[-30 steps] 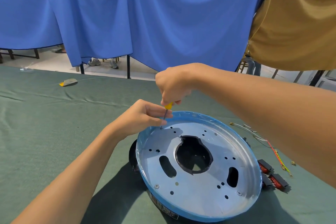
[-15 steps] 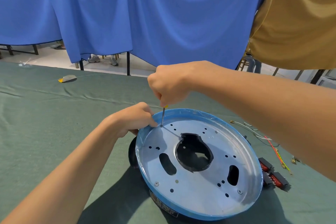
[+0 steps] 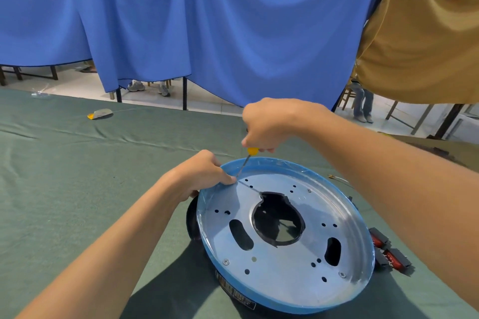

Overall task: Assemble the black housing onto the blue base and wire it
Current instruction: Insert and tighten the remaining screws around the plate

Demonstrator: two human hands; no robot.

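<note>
The base [image 3: 298, 264] lies flat on the table [image 3: 77, 189], just in front of me and a bit to the right. The black housing [image 3: 193, 220] sits under it and only peeks out on the left side. The spot I work on is at the far left edge of the base, right where my two hands meet. My right hand [image 3: 269, 124] is above that spot, fingers curled tight around the screwdriver [image 3: 252, 151]. The screwdriver stands almost straight up, leaning a little, with its tip down near a hole by the rim. My left hand [image 3: 204, 176] is lower and nearer to that hole. Its fingers curl over the rim and its fingertips [image 3: 230, 180] pinch right beside the tip. I cannot tell if there is a small screw between them. I think the tip must drop straight into that hole next.
</note>
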